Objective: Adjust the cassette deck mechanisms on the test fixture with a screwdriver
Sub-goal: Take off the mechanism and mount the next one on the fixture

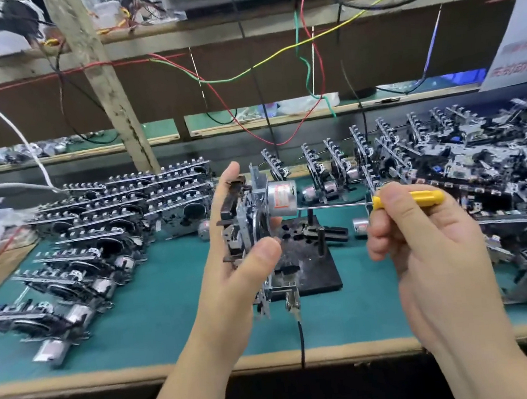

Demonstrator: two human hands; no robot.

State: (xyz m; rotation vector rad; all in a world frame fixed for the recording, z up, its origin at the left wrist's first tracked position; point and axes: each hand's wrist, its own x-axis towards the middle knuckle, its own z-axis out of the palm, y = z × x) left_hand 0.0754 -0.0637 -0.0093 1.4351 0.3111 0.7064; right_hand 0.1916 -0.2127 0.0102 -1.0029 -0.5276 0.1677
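Observation:
My left hand [232, 260] grips a cassette deck mechanism [250, 213] on edge above the black test fixture [314, 268], thumb in front and fingers behind. Its silver motor [283, 197] faces right. My right hand [420, 242] holds a yellow-handled screwdriver [410, 199] level, pointing left. The thin shaft [333, 205] reaches the motor's lower end; the tip itself is too small to make out.
Rows of cassette mechanisms [106, 221] lie on the green mat [171, 320] at left. A dense pile of mechanisms [478, 172] fills the right. Red, green and yellow wires [274, 60] hang from the shelf. A black cable [301, 343] runs off the bench front.

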